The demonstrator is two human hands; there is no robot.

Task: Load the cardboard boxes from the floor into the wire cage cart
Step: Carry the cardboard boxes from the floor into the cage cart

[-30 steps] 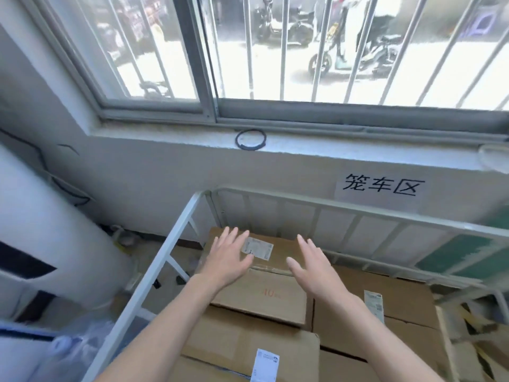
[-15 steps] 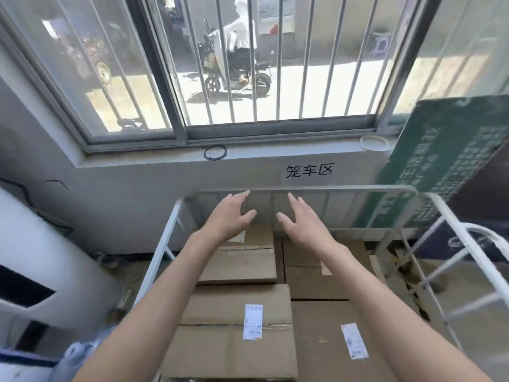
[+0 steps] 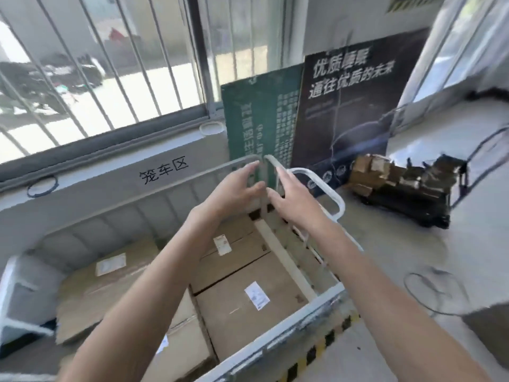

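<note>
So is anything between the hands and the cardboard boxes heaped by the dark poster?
Yes. Both the left hand and right hand are empty, above the wire cage cart; its side with the white looped handle stands between them and the cardboard boxes heaped by the dark poster.

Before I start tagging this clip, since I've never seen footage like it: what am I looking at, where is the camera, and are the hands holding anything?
No machine here: a person wears one wide-angle camera on the head, looking forward and down. The left hand and right hand are open, fingers spread, holding nothing; they reach toward the far corner of the wire cage cart. Inside it lie cardboard boxes with white labels. Behind stand a green board and a dark poster.
</note>
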